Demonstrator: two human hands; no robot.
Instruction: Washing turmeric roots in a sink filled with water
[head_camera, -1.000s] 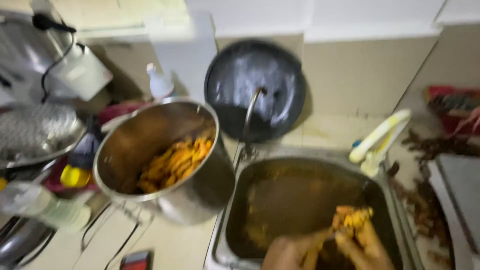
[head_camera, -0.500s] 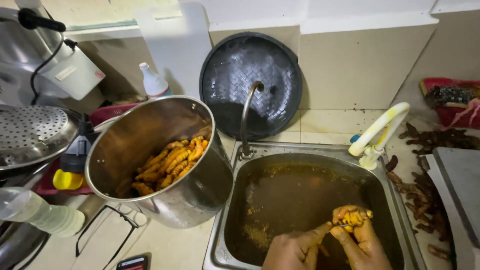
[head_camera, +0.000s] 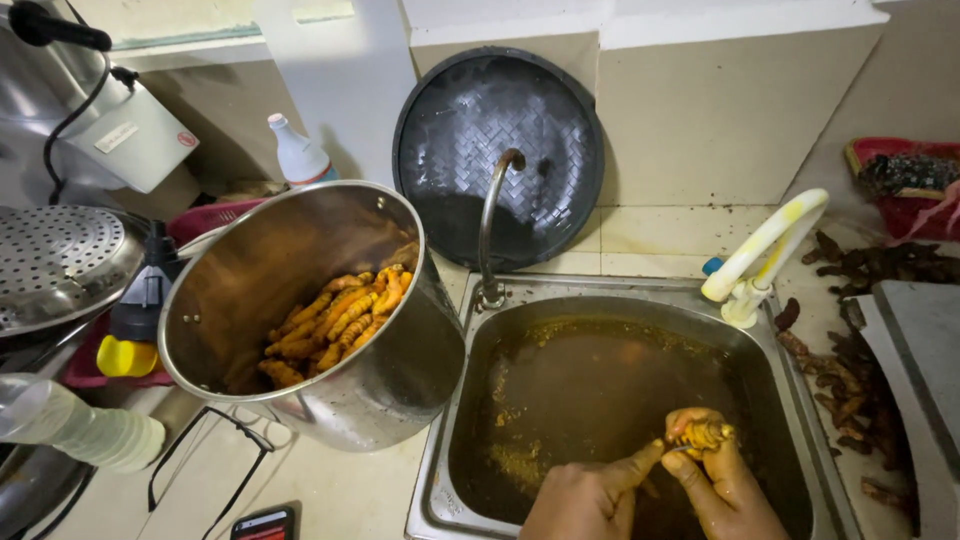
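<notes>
**Turmeric scrubbed over the sink**

While murky brown water fills the steel sink (head_camera: 600, 300), the right hand (head_camera: 725, 485) pinches a piece of orange turmeric root (head_camera: 705, 435) over the sink's near right corner, fingers curled round it. The left hand (head_camera: 590, 500) hovers just beside it, forefinger stretched out to touch the root. Left of the sink a tilted steel pot (head_camera: 400, 370) holds cleaned turmeric pieces (head_camera: 335, 320). Behind the sink a dark round tray (head_camera: 530, 120) leans against the wall.

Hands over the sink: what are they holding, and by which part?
Right hand grips a small orange-yellow root around its lower part; left hand touches its side with fingertips.
</notes>
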